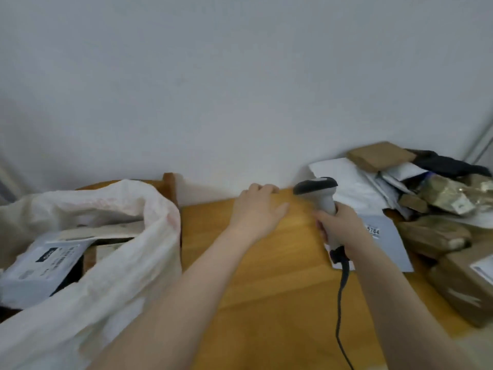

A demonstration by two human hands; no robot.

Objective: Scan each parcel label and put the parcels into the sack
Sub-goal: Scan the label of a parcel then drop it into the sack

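Nearest, a flat wooden surface, orange-brown and smooth, with long straight grain lines and lots of bare room down the middle. Just beside its left edge, a big white sack, woven, crinkly and floppy, mouth wide. Inside, a flat grey parcel with a white label and a black patch, plus more parcels deeper in, too blurry to tell apart. On the right, a thin black cable curling up over the surface to the right hand. Fingers wrapped tight round the pale handle of a scanner, dark head on top and pointing left. Under that hand, a flat grey mailer lying on the surface, label up, some printed numbers showing. Near the right edge, a brown cardboard box with shiny tape, and just past it a lumpy brown parcel. Farther out, the left hand, palm down by the far edge of the surface, fingers loosely bent and holding nothing. In the far right corner, a crowded heap: a soft white mailer, a crinkly gold parcel, a black bag and a flat brown box on top. Behind the sack, a brown wooden post. Last of all, a plain pale wall, smooth and flat.
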